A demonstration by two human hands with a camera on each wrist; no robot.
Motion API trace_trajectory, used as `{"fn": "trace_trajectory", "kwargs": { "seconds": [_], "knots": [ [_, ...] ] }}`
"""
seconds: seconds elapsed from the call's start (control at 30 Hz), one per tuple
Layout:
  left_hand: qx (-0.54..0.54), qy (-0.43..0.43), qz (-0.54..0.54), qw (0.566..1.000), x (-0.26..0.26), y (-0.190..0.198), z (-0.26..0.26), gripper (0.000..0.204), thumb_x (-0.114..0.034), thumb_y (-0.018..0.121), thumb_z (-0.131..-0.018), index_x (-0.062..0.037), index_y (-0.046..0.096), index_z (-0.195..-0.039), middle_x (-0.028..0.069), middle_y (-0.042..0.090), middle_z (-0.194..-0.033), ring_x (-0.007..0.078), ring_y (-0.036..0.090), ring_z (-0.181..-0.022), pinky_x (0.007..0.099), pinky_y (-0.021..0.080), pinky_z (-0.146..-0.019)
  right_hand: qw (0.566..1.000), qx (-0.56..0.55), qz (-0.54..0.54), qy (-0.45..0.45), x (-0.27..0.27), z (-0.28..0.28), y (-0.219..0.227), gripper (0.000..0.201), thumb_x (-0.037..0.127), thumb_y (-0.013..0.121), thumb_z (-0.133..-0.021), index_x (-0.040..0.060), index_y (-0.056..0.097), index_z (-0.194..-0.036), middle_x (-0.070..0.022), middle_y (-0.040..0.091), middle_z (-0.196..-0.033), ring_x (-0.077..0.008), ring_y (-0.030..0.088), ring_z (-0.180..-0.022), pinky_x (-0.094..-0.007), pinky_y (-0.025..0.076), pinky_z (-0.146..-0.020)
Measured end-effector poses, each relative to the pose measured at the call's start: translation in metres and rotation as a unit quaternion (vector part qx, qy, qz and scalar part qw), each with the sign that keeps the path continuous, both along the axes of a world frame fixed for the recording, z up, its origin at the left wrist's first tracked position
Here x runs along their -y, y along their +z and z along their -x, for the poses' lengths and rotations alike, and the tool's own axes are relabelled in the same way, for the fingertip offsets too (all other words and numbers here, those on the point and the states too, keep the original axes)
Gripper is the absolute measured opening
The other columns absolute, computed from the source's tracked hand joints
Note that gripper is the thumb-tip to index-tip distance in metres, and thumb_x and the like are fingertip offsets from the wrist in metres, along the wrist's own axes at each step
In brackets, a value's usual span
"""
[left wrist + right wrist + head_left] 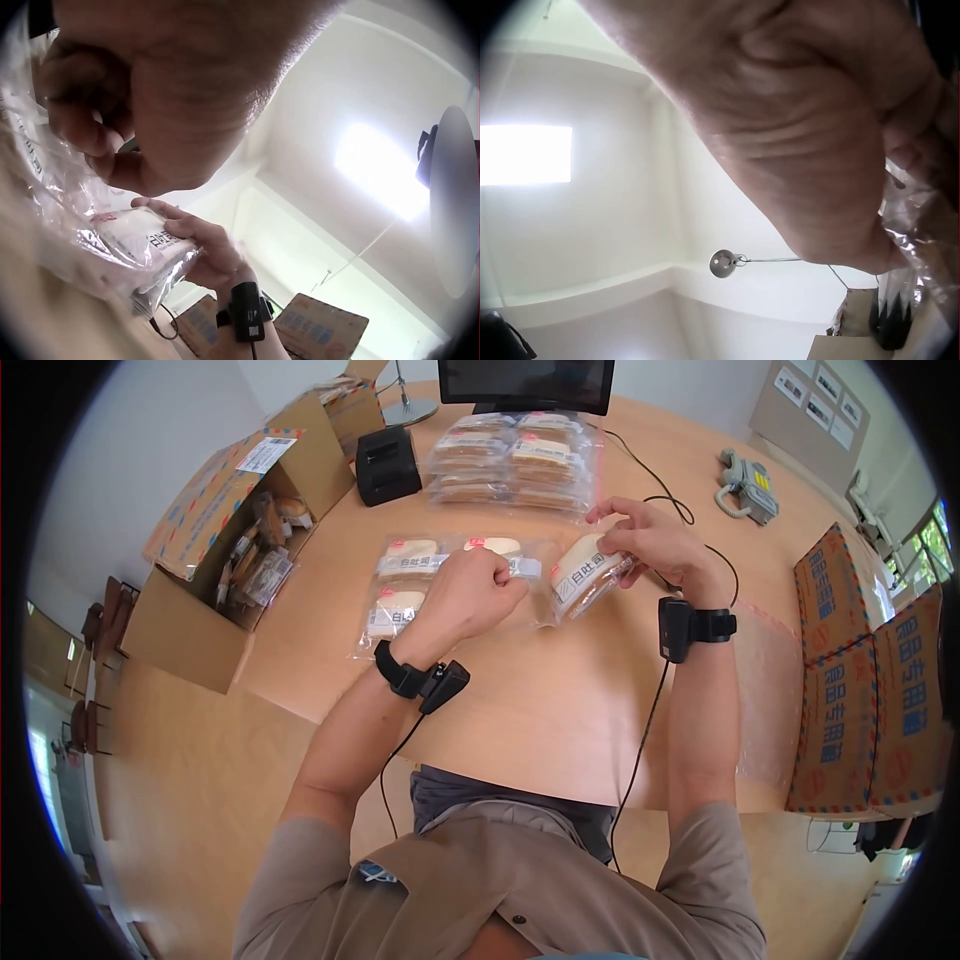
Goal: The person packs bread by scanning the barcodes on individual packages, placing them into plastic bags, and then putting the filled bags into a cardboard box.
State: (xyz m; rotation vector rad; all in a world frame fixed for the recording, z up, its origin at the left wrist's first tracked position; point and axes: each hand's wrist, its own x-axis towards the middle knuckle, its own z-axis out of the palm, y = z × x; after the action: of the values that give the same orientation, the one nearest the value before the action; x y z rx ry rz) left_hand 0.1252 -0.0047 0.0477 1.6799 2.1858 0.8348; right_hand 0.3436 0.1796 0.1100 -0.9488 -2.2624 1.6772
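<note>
A large clear plastic bag (378, 646) lies on the table with several packs of white sliced bread (397, 611) in it. My left hand (470, 598) is over the bag, its fingers curled and pinching the film near the bag's right side. In the left wrist view, film runs from beneath those fingers towards the other hand. My right hand (660, 545) grips another bread pack (583, 572) by its right side, thumb and fingers around it. That pack is tilted, its label facing up, at the bag's right edge. In the right wrist view the palm hides most of it.
Clear-bagged bread packs (512, 460) are stacked at the back before a monitor (527, 382). An open carton (190, 610) with packs inside stands left, beside a black device (388, 466). A telephone (748, 487) sits back right; closed cartons (868, 690) stand at the right edge. Cables cross the table.
</note>
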Motion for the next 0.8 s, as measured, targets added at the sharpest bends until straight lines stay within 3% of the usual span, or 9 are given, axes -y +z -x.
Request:
{"fn": "trace_trajectory", "kwargs": {
  "seconds": [0.07, 0.2, 0.3, 0.37, 0.43, 0.53, 0.63, 0.7, 0.8],
  "knots": [
    [-0.008, -0.009, -0.001, 1.000, 0.001, 0.003, -0.001, 0.037, -0.024, 0.071, -0.088, 0.0051, 0.059, -0.070, 0.0188, 0.055, -0.061, 0.0267, 0.052, -0.055, 0.0442, 0.045, -0.058, 0.998, -0.012, 0.038, -0.044, -0.006, 0.007, -0.010, 0.034, 0.012, 0.071, -0.095, 0.0046, 0.064, -0.128, -0.0087, 0.073, -0.096, -0.0151, 0.070, -0.076, -0.0287, 0.060, -0.059],
    [0.030, -0.020, 0.012, 0.999, 0.004, -0.001, -0.001, 0.034, -0.023, 0.070, -0.089, 0.0053, 0.063, -0.072, 0.0188, 0.059, -0.062, 0.0273, 0.057, -0.056, 0.0433, 0.047, -0.060, 0.994, -0.061, 0.053, -0.076, -0.011, 0.018, -0.027, 0.030, 0.016, 0.076, -0.094, 0.0036, 0.063, -0.118, -0.0120, 0.072, -0.100, -0.0191, 0.074, -0.082, -0.0327, 0.063, -0.059],
    [0.048, -0.024, 0.005, 0.999, 0.004, -0.004, 0.001, 0.033, -0.023, 0.069, -0.090, 0.0051, 0.065, -0.074, 0.0189, 0.062, -0.064, 0.0284, 0.060, -0.058, 0.0432, 0.049, -0.061, 0.998, -0.032, 0.041, -0.037, -0.004, 0.029, -0.037, 0.025, 0.015, 0.075, -0.096, 0.0046, 0.064, -0.115, -0.0108, 0.072, -0.100, -0.0186, 0.073, -0.081, -0.0321, 0.063, -0.062],
    [0.058, -0.022, 0.003, 0.998, 0.003, -0.003, 0.002, 0.032, -0.023, 0.068, -0.090, 0.0051, 0.065, -0.075, 0.0191, 0.063, -0.065, 0.0288, 0.060, -0.059, 0.0433, 0.049, -0.062, 0.995, -0.018, 0.085, 0.045, 0.000, 0.035, -0.041, 0.021, 0.013, 0.074, -0.098, 0.0037, 0.065, -0.115, -0.0093, 0.072, -0.101, -0.0177, 0.073, -0.081, -0.0323, 0.064, -0.067],
    [0.051, -0.026, 0.008, 0.998, 0.003, -0.003, 0.003, 0.032, -0.024, 0.068, -0.091, 0.0055, 0.066, -0.077, 0.0193, 0.064, -0.067, 0.0291, 0.062, -0.060, 0.0433, 0.050, -0.062, 0.993, -0.020, 0.108, 0.044, 0.003, 0.043, -0.048, 0.014, 0.013, 0.072, -0.100, 0.0034, 0.069, -0.109, -0.0071, 0.073, -0.098, -0.0154, 0.071, -0.080, -0.0297, 0.062, -0.068],
    [0.052, -0.034, -0.005, 0.998, 0.004, -0.003, 0.003, 0.032, -0.023, 0.068, -0.090, 0.0058, 0.067, -0.077, 0.0191, 0.065, -0.067, 0.0290, 0.063, -0.061, 0.0432, 0.050, -0.062, 0.996, 0.040, 0.044, 0.069, 0.010, 0.052, -0.056, 0.014, 0.017, 0.075, -0.098, 0.0025, 0.073, -0.099, -0.0048, 0.075, -0.087, -0.0121, 0.070, -0.077, -0.0252, 0.053, -0.062],
    [0.062, -0.048, -0.004, 0.997, 0.002, -0.009, 0.005, 0.031, -0.022, 0.069, -0.090, 0.0056, 0.067, -0.077, 0.0188, 0.064, -0.067, 0.0291, 0.064, -0.061, 0.0430, 0.050, -0.062, 0.992, 0.087, -0.009, 0.088, 0.023, 0.059, -0.060, 0.015, 0.016, 0.076, -0.095, 0.0019, 0.072, -0.097, -0.0064, 0.076, -0.085, -0.0123, 0.069, -0.072, -0.0258, 0.052, -0.060],
    [0.072, -0.052, -0.009, 0.996, 0.002, -0.011, 0.004, 0.031, -0.022, 0.069, -0.090, 0.0053, 0.067, -0.077, 0.0186, 0.064, -0.066, 0.0289, 0.063, -0.061, 0.0430, 0.050, -0.062, 0.993, 0.091, -0.014, 0.080, 0.029, 0.069, -0.071, 0.016, 0.012, 0.077, -0.092, -0.0006, 0.069, -0.098, -0.0100, 0.077, -0.084, -0.0154, 0.073, -0.070, -0.0283, 0.058, -0.061],
    [0.085, -0.068, -0.003, 0.994, 0.003, -0.011, 0.000, 0.028, -0.021, 0.069, -0.091, 0.0044, 0.068, -0.079, 0.0181, 0.064, -0.066, 0.0271, 0.062, -0.062, 0.0420, 0.050, -0.062, 0.996, 0.049, 0.048, 0.063, 0.035, 0.079, -0.085, 0.022, 0.008, 0.073, -0.097, -0.0051, 0.063, -0.112, -0.0186, 0.078, -0.092, -0.0214, 0.078, -0.071, -0.0314, 0.066, -0.067]
  ]
}}
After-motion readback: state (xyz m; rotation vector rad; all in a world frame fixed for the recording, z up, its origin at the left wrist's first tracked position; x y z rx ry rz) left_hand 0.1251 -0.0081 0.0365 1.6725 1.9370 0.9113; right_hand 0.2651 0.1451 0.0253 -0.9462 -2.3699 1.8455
